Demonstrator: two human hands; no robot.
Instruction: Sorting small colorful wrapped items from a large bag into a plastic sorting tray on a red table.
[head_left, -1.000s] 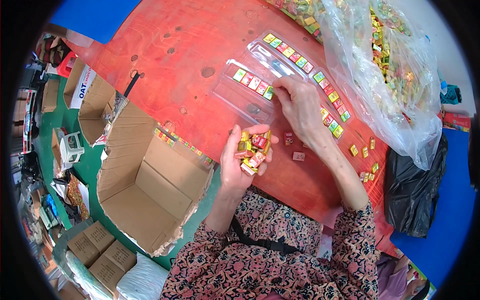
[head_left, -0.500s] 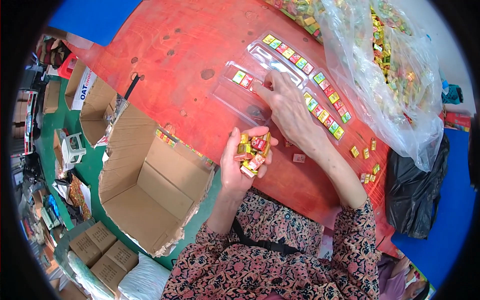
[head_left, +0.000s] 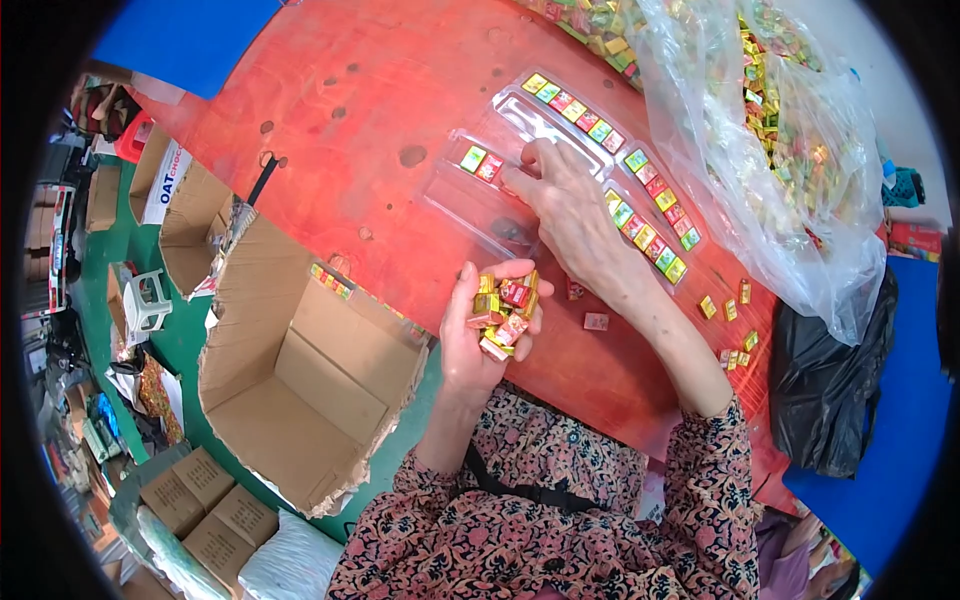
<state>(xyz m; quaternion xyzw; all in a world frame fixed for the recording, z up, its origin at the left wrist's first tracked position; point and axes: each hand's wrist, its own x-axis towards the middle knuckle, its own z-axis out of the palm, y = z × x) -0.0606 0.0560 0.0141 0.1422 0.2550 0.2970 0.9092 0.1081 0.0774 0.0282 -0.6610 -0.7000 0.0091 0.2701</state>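
My left hand (head_left: 470, 345), palm up and cupped, holds a heap of small wrapped cubes (head_left: 508, 310) in red, gold and pink. To its upper right, my right hand (head_left: 570, 200) reaches over a clear plastic tray (head_left: 465, 215), fingers pressed together at the end of a short row of cubes (head_left: 482, 162). Whatever those fingertips hold is hidden. Beyond the hand lies another clear tray (head_left: 530, 115) with a row of colored cubes (head_left: 575, 112) along its far side. Two more filled rows (head_left: 645, 235) sit to the right of my right wrist.
Loose cubes (head_left: 730, 309) lie on the red table (head_left: 350, 150) at the right. A large clear bag (head_left: 800, 170) of cubes stands at the far right, above a black plastic bag (head_left: 830, 370). An open cardboard box (head_left: 300, 390) is at the table's left edge.
My right hand has shifted slightly left and down, its fingertips still at the end of the short row. My left hand keeps its heap in nearly the same place.
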